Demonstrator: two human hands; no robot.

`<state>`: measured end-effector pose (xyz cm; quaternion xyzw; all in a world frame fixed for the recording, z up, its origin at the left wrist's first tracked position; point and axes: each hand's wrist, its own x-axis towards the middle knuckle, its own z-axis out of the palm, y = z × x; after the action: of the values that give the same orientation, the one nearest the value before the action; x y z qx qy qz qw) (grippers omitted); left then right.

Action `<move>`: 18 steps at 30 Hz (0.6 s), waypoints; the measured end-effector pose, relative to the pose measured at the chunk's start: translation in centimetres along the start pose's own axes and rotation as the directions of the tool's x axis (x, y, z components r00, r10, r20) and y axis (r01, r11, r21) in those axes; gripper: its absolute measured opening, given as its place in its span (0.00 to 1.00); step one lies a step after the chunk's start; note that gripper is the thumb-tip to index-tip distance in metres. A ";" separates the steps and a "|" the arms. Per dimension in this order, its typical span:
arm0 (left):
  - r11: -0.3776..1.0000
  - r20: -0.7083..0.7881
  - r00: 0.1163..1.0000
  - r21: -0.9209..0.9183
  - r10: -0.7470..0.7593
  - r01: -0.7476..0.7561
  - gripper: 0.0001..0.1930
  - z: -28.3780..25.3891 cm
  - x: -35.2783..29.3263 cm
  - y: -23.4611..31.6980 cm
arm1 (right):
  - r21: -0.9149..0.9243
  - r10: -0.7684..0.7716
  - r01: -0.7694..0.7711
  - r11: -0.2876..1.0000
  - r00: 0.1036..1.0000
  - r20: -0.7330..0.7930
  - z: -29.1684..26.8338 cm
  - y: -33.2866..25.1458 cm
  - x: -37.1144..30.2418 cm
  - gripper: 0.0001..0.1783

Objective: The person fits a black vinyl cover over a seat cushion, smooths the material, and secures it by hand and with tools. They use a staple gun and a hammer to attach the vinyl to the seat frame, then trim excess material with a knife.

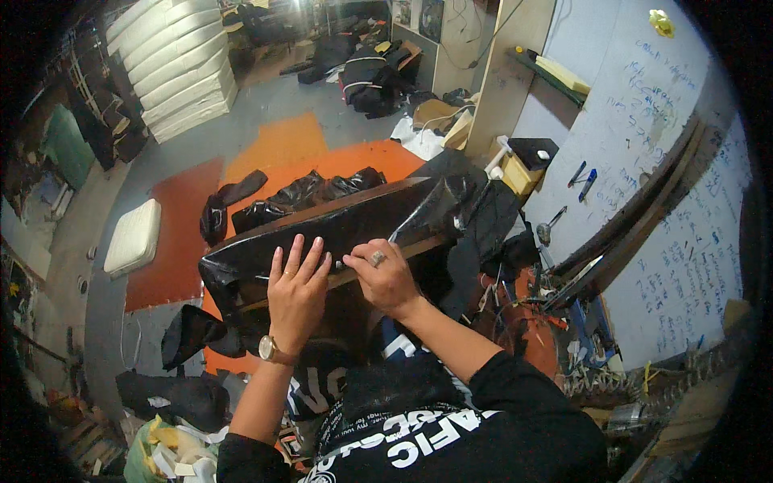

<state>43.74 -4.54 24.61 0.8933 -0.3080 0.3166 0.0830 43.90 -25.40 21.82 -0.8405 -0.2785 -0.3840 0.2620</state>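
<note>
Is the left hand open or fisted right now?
Open. The left hand has its fingers extended and slightly apart over the black-covered frame, not curled.

From the person's head, the left fisheye camera of a side-by-side pair looks down and forward. The black printed shirt point(523, 419) fills the near lower edge; the left hand point(296, 294) and right hand point(386, 278) sit close, mid-view; the stacked white cushions point(175, 68) lie far off, upper left; the pale wall point(616, 109) curves along the right rim.
</note>
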 end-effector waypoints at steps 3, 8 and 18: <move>0.999 -0.051 0.999 -0.049 0.006 -0.009 0.14 0.9 -0.2 -0.2 | 0.059 -0.007 0.007 0.998 1.000 0.007 -0.1 0.3 0.5 0.13; 0.978 -0.139 0.989 -0.208 -0.048 0.018 0.12 2.2 -2.1 0.9 | 0.096 -0.105 0.098 0.991 0.993 0.061 -1.4 0.6 0.2 0.15; 0.977 -0.221 0.975 -0.214 -0.029 -0.020 0.11 4.5 -4.0 0.7 | 0.045 -0.179 0.177 0.983 0.981 0.068 0.0 1.2 -2.0 0.13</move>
<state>43.22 -4.63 18.57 0.8387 -0.3272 0.3792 0.2138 43.60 -26.78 19.93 -0.8202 -0.3691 -0.3701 0.2327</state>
